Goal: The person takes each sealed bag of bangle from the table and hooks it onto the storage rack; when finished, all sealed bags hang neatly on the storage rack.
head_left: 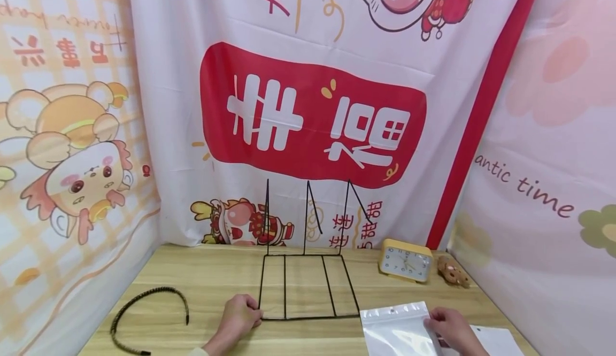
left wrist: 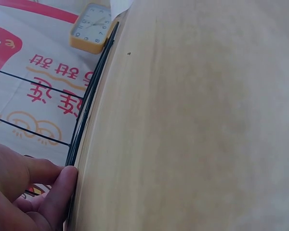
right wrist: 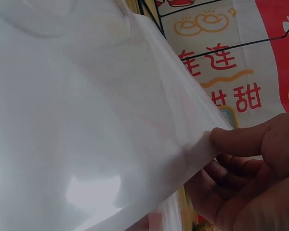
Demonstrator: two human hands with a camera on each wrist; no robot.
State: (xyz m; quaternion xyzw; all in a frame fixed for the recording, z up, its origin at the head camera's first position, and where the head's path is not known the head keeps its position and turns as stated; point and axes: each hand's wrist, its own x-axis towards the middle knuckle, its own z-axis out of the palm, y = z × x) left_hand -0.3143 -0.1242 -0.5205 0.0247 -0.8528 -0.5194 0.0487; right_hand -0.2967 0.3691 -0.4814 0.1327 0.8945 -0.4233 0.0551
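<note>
A black wire rack [head_left: 308, 255] stands on the wooden table, with a flat grid base and several upright wires at its back. My left hand [head_left: 239, 316] pinches the front left corner of that base between thumb and fingers; the left wrist view shows the wire rack [left wrist: 94, 84] edge-on beside the thumb. At the right, my right hand [head_left: 451, 326] grips the side edge of a white plastic zip bag [head_left: 397, 329]. In the right wrist view the glossy bag [right wrist: 101, 120] fills much of the picture, its edge between thumb and fingers.
A dark braided headband [head_left: 144, 293] lies at the left. Behind the right hand stand a yellow clock [head_left: 406, 260] and a small brown plush figure [head_left: 452, 271]. White sheets or bags [head_left: 498, 340] lie under the right forearm. Printed cloth [head_left: 308, 115] hangs behind.
</note>
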